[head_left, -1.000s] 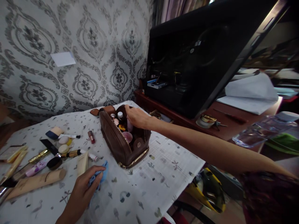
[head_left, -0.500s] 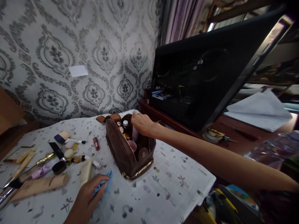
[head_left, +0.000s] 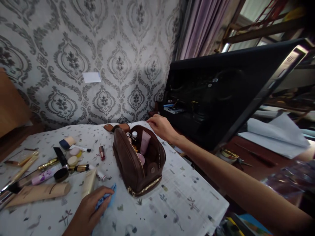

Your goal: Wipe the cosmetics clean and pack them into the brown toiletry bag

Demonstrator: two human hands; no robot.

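Head view, from where I stand: the bag [head_left: 125, 160] sits open on the table [head_left: 147, 216], its long axis running from near right to far left. The right hand [head_left: 157, 126] hangs at its far right rim, so the mouth lies below those fingers and back toward the person; whether they touch the rim I cannot tell. They curl loosely, with nothing showing in them, but the tips are partly hidden, so I cannot say how closed they are. The bag's right wall rises between that hand and the pink tube [head_left: 145, 142] leaning inside, the bottle [head_left: 134, 134] to its left. The left hand [head_left: 92, 205], farther from the mouth, is low and apart from the bag, thumb and fingers pinched around the cloth [head_left: 113, 192]. Just beyond its knuckles lies the cream tube [head_left: 89, 183]; the lipstick [head_left: 101, 153] lies left of the bag. Behind the right hand, the screen [head_left: 209, 91] limits room.
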